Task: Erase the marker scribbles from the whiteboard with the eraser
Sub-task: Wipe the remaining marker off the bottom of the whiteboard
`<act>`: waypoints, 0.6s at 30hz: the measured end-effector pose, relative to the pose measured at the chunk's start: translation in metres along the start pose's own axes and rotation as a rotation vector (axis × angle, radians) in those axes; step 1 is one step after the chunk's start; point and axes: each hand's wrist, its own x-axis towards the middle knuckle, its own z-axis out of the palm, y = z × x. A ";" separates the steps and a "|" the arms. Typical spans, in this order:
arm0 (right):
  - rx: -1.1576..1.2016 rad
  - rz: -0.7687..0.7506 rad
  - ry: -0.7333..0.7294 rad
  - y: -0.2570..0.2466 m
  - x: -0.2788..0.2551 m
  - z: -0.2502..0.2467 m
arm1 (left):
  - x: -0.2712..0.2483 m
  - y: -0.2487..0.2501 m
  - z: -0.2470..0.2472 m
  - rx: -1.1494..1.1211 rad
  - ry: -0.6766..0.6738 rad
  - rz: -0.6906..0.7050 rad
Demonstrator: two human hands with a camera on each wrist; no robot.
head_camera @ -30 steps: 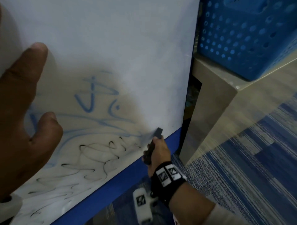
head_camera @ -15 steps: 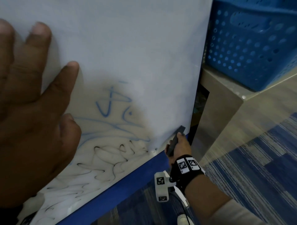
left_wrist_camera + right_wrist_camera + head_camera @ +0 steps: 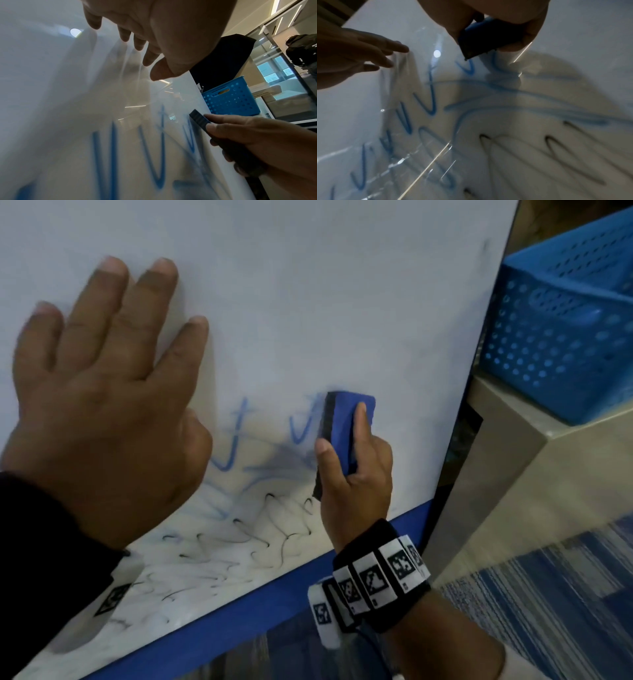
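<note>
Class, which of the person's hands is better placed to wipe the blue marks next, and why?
The right hand: it already grips the eraser against the whiteboard, beside the blue marks. The left hand lies flat on the board, holding nothing.

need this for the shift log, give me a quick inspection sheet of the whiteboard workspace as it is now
Surface: whiteboard, upper part clean, blue frame below.
Job's things: eraser against the board at the blue scribbles; black scribbles lower down.
Clutter: nothing seen.
Grippers: right hand grips the eraser; left hand lies flat on the board.
Cables: thin cable under the right wrist band.
Surroundings: blue basket on a beige ledge; striped carpet.
</note>
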 end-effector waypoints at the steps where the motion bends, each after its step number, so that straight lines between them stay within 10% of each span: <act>1: -0.017 -0.026 -0.018 -0.001 -0.003 0.001 | -0.002 0.001 0.001 0.081 0.008 0.057; 6: -0.194 0.026 -0.340 0.016 -0.039 -0.007 | -0.012 -0.005 0.001 0.181 0.019 0.088; 14: -0.058 -0.143 -0.071 -0.023 0.017 -0.001 | -0.017 -0.008 -0.001 0.231 0.031 0.067; 18: -0.293 -0.244 -0.401 0.007 -0.034 0.003 | -0.020 -0.003 -0.001 0.263 0.069 0.055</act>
